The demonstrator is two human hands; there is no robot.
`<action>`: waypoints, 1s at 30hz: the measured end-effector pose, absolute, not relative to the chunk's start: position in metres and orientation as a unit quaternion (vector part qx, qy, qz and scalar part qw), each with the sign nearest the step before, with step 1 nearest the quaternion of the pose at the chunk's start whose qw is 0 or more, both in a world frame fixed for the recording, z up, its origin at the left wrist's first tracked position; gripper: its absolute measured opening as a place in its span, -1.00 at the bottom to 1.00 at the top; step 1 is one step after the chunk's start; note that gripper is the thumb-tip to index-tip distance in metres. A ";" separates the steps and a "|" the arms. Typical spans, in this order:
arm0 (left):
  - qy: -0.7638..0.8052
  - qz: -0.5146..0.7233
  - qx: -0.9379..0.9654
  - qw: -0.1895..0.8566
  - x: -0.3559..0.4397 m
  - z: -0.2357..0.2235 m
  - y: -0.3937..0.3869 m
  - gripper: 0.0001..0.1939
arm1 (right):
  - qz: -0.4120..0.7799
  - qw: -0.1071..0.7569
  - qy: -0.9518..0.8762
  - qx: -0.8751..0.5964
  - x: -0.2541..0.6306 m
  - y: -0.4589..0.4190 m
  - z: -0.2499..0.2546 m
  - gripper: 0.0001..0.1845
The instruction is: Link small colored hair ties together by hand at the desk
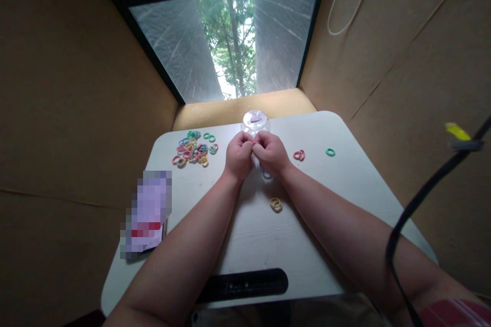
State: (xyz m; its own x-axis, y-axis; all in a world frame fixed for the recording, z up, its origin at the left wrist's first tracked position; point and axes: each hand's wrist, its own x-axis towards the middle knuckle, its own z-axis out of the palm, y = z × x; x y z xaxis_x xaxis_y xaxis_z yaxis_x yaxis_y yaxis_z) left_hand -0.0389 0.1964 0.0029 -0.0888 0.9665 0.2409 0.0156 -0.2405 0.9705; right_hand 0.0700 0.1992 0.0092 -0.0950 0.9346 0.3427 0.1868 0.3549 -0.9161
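Note:
My left hand point(238, 156) and my right hand point(270, 153) meet at the middle of a small white table point(345, 189), fingers pinched together on a small pink elastic band point(253, 141) stretched between them. Just beyond the fingertips stands a clear plastic jar point(255, 121) with something purple inside. A pile of several colourful elastic bands point(194, 148) lies to the left of my hands. A yellow band point(275, 205) lies under my right wrist. A pink band point(299, 155) and a green band point(330, 152) lie to the right.
A phone or card point(148, 214), blurred out, lies at the table's left edge. A black slot handle point(245, 283) is at the near edge. Brown cardboard walls enclose both sides, with a window point(230, 41) ahead. A black cable point(422, 199) hangs at the right.

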 end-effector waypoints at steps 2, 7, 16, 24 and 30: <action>0.462 0.577 0.535 0.408 -0.039 0.004 0.196 -0.96 | 0.367 0.512 -0.641 -0.439 0.069 0.199 0.010 -0.80; 0.452 0.584 0.536 0.409 -0.040 0.001 0.197 -0.95 | 0.374 0.507 -0.644 -0.434 0.068 0.202 0.010 -0.80; 0.455 0.581 0.515 0.437 -0.041 0.002 0.200 -0.95 | 0.415 0.493 -0.651 -0.401 0.070 0.211 0.009 -0.79; 0.421 0.571 0.521 0.475 -0.043 0.004 0.202 -0.92 | 0.414 0.495 -0.652 -0.399 0.069 0.208 0.010 -0.77; 0.423 0.581 0.534 0.445 -0.041 0.006 0.201 -0.90 | 0.419 0.495 -0.649 -0.398 0.069 0.207 0.014 -0.81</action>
State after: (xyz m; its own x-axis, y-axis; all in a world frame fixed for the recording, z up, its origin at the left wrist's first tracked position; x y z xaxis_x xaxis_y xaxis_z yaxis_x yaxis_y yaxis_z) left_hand -0.0410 0.2011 0.0056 -0.0330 0.9689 0.2453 -0.0657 -0.2470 0.9668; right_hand 0.0686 0.2072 0.0138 -0.1932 0.9308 0.3102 0.1014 0.3334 -0.9373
